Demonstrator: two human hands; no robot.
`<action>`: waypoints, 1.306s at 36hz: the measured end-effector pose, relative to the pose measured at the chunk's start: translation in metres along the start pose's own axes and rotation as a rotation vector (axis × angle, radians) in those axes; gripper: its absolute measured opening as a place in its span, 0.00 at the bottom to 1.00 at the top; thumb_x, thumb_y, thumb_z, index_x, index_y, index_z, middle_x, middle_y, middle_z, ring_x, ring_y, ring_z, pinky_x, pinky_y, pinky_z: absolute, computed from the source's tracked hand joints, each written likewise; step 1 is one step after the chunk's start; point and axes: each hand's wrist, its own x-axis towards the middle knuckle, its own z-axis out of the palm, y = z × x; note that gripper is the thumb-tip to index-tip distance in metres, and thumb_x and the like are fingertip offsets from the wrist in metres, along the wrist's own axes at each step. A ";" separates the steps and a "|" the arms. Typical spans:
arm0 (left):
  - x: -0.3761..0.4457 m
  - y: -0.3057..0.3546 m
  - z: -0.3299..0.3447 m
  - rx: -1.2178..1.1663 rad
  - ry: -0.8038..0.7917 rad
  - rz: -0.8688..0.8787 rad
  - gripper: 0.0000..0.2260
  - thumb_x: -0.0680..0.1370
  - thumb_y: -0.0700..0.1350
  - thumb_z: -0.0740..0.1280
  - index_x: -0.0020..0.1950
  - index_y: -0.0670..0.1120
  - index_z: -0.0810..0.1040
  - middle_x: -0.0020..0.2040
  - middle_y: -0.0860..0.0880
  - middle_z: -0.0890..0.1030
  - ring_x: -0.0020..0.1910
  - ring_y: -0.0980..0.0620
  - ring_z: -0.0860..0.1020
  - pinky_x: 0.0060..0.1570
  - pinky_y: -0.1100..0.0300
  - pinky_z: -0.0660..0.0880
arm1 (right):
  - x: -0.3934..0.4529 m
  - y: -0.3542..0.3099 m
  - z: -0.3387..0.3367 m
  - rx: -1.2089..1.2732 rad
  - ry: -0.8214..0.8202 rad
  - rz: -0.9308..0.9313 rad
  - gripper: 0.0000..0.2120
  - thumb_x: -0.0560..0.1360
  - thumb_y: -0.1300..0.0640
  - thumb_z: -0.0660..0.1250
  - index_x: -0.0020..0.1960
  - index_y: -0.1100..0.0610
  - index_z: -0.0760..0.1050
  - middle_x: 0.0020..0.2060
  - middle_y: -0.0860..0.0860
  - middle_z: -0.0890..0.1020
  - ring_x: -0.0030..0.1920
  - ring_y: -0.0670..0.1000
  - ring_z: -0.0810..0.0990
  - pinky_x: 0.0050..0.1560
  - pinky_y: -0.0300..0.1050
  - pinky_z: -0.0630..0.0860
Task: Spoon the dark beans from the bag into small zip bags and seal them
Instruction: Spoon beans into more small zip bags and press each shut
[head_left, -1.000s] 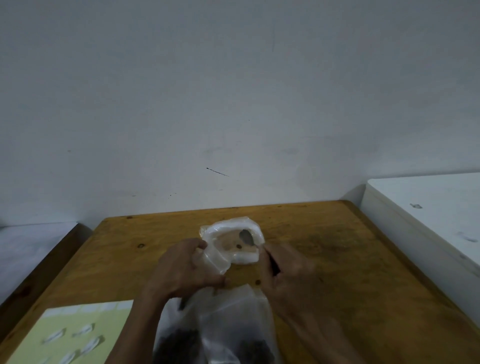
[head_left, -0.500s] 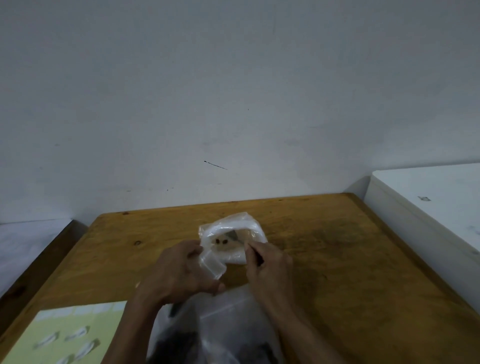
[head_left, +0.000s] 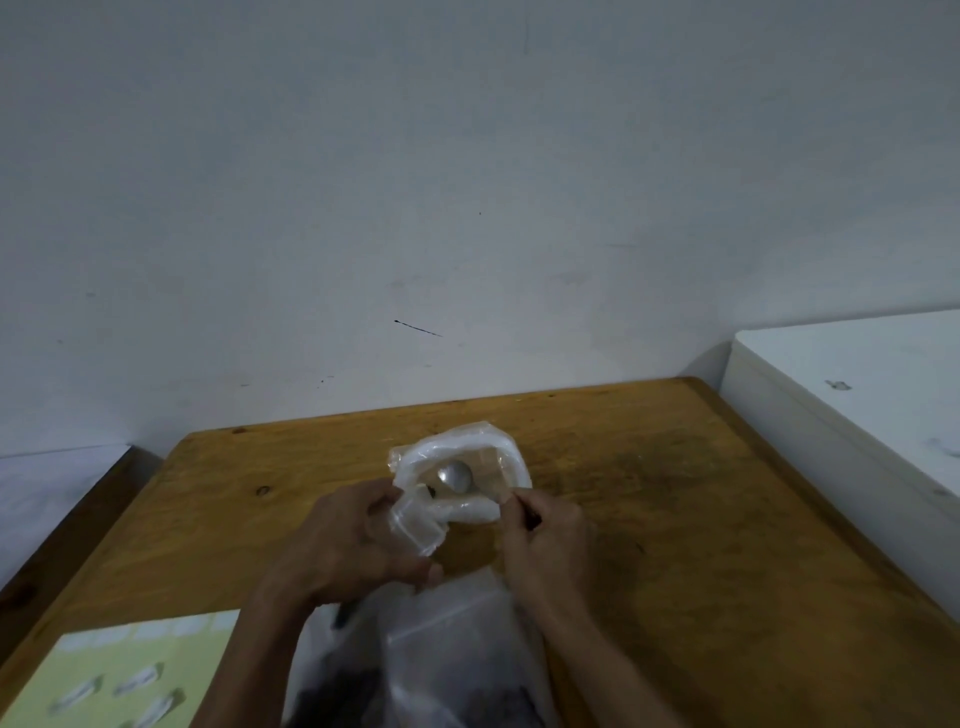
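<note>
A clear plastic bag with a rolled-down white rim (head_left: 467, 449) stands on the wooden table (head_left: 675, 493). My left hand (head_left: 348, 545) grips a small clear zip bag (head_left: 418, 525) against its near rim. My right hand (head_left: 545, 535) holds the dark handle of a metal spoon (head_left: 454, 475), whose bowl lies inside the open bag. A dark bean or two shows beside the spoon. Nearer me, between my forearms, stands a larger clear bag holding dark beans (head_left: 447, 670).
A pale green sheet with several small white pieces (head_left: 119, 680) lies at the table's near left corner. A white cabinet (head_left: 857, 395) stands against the table's right side. A low white surface (head_left: 47, 488) sits to the left. A plain wall rises behind.
The spoon's bowl has turned and now shows shiny inside the open bag. Both hands stayed at the bag's near rim. The camera tilted slightly.
</note>
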 end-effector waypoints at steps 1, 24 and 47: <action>0.000 0.002 0.000 -0.029 0.014 0.009 0.40 0.52 0.69 0.78 0.62 0.58 0.77 0.54 0.59 0.81 0.52 0.59 0.79 0.52 0.56 0.79 | -0.001 -0.001 0.001 0.055 -0.009 0.069 0.10 0.79 0.59 0.67 0.40 0.54 0.83 0.29 0.48 0.81 0.29 0.45 0.81 0.28 0.35 0.75; -0.013 0.004 -0.006 -0.202 0.086 -0.064 0.29 0.61 0.54 0.82 0.60 0.55 0.80 0.50 0.54 0.83 0.48 0.56 0.81 0.42 0.60 0.78 | 0.009 -0.024 -0.026 0.581 -0.040 0.563 0.06 0.78 0.64 0.67 0.44 0.62 0.82 0.30 0.53 0.81 0.26 0.44 0.77 0.27 0.37 0.74; -0.049 -0.015 -0.043 -0.455 0.142 -0.051 0.43 0.48 0.64 0.83 0.60 0.52 0.80 0.53 0.53 0.85 0.55 0.51 0.82 0.58 0.44 0.79 | 0.008 -0.035 -0.067 0.568 -0.028 0.452 0.05 0.76 0.64 0.68 0.43 0.63 0.82 0.27 0.51 0.80 0.25 0.45 0.76 0.27 0.40 0.74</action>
